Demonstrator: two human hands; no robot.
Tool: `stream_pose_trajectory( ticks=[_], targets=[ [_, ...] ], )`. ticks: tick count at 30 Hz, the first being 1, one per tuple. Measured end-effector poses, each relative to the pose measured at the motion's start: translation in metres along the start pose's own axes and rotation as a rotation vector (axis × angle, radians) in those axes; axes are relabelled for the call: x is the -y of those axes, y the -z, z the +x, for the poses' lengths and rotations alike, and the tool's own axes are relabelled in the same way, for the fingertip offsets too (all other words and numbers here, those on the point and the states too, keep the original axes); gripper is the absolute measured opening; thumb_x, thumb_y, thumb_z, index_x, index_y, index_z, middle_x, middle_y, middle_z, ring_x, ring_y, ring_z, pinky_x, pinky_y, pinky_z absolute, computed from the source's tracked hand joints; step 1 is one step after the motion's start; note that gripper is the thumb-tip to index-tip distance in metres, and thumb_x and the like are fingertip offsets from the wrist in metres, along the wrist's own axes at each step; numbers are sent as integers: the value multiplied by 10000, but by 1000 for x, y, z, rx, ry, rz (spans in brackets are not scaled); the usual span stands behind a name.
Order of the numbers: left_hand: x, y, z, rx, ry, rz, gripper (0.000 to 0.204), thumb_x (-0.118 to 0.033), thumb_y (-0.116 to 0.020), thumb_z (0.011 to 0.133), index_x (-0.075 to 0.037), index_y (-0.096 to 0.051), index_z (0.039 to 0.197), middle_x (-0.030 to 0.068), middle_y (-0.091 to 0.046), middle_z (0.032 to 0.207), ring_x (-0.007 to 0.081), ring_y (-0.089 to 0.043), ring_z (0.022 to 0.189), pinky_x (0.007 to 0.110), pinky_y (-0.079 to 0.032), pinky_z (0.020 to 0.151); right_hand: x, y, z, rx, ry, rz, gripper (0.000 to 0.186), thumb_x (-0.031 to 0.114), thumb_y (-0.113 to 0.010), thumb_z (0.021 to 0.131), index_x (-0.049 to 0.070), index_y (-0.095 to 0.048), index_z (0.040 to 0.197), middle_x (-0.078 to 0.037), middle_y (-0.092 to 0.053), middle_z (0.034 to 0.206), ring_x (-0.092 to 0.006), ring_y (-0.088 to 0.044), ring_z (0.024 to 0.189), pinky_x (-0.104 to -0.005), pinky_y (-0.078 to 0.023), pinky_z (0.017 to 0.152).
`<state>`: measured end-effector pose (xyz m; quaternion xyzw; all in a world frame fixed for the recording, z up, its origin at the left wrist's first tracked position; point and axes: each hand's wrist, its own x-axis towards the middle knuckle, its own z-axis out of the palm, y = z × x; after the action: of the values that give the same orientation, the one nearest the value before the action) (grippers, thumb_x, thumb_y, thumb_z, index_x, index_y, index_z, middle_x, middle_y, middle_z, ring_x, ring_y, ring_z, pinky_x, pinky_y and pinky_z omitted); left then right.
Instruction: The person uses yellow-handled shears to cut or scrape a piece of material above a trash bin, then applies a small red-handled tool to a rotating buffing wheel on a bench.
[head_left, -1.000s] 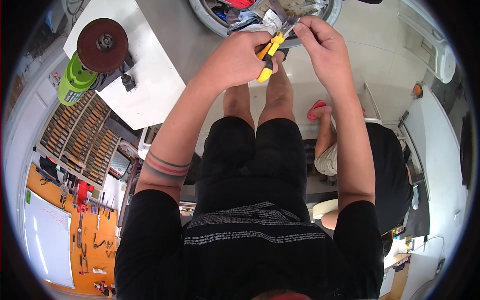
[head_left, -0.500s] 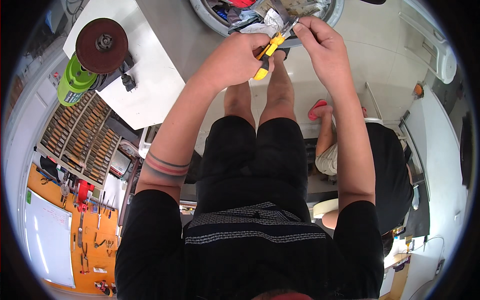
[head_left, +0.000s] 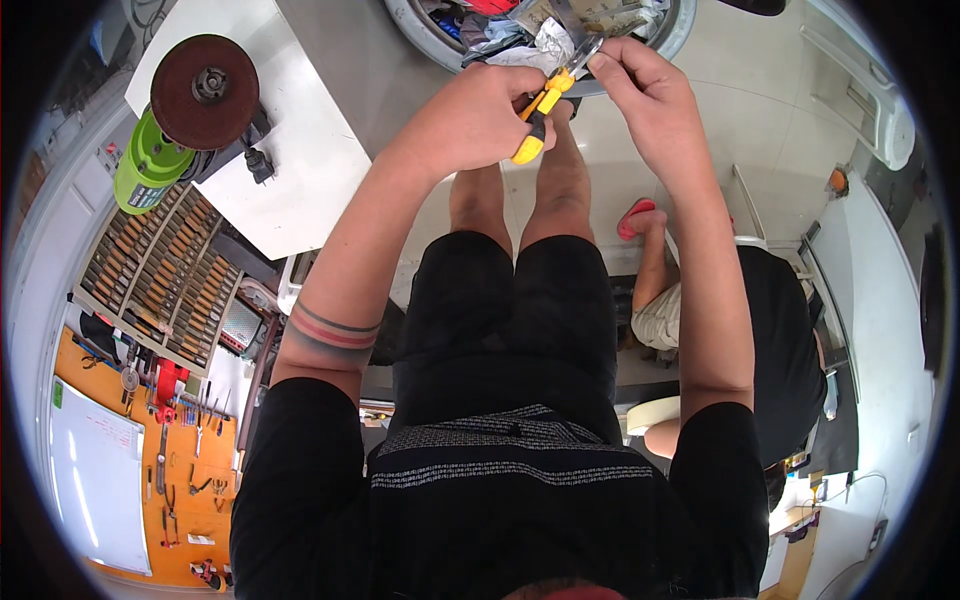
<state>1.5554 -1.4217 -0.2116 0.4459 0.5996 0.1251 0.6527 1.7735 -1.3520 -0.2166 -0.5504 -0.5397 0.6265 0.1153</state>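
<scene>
My left hand (head_left: pixel 490 110) is wrapped round a pliers-like hand tool (head_left: pixel 541 118) with yellow-and-black grips. Its metal end points up and to the right, above the rim of a grey round bin (head_left: pixel 408 22). At that end, my right hand (head_left: pixel 650 95) has thumb and forefinger pinched together. A small shiny piece shows by those fingertips; I cannot make out what it is. Inside the bin lie crumpled foil (head_left: pixel 552 40), paper scraps and dark wrappers, right under the tool.
On the left, a white table (head_left: pixel 300 150) bears a green machine (head_left: pixel 145 165) with a brown disc (head_left: pixel 205 90). Below are a rack of wooden-handled tools (head_left: pixel 160 270) and an orange tool board (head_left: pixel 200 450). A person in black (head_left: pixel 775 350) sits close on the right. A white chair (head_left: pixel 870 110) stands far right.
Both hands and the tool have shifted very slightly right and down. The bin sits a touch further right in the picture. The grips on both sides look the same.
</scene>
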Motion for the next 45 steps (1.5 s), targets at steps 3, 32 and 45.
stream_pose_trajectory(
  ticks=[3, 32, 45],
  targets=[
    [0, 3, 2, -5, 4, 42, 193, -134, -768, 878, 16, -716, 987, 74, -644, 769, 135, -559, 709, 325, -500, 690, 4, 2, 1, 16, -13, -8, 221, 227, -710, 1064, 22, -750, 1138, 45, -582, 808, -58, -469, 734, -262, -423, 669],
    [4, 2, -10, -26, 77, 105, 262, -194, -805, 881, 22, -712, 996, 91, -658, 795, 154, -572, 726, 337, -516, 713, -1, 14, 0, 11, -46, 4, 299, 294, -585, 1136, 14, -687, 1148, -28, -636, 868, -127, -562, 817, -303, -482, 765],
    [-8, -4, -6, -41, -51, 156, 305, -199, -790, 814, 45, -674, 956, 171, -625, 758, 282, -532, 673, 403, -491, 668, -3, 10, -3, 89, 2, -46, 239, 238, -560, 1162, 32, -621, 1057, 17, -552, 861, -95, -496, 849, -268, -440, 807]
  ],
)
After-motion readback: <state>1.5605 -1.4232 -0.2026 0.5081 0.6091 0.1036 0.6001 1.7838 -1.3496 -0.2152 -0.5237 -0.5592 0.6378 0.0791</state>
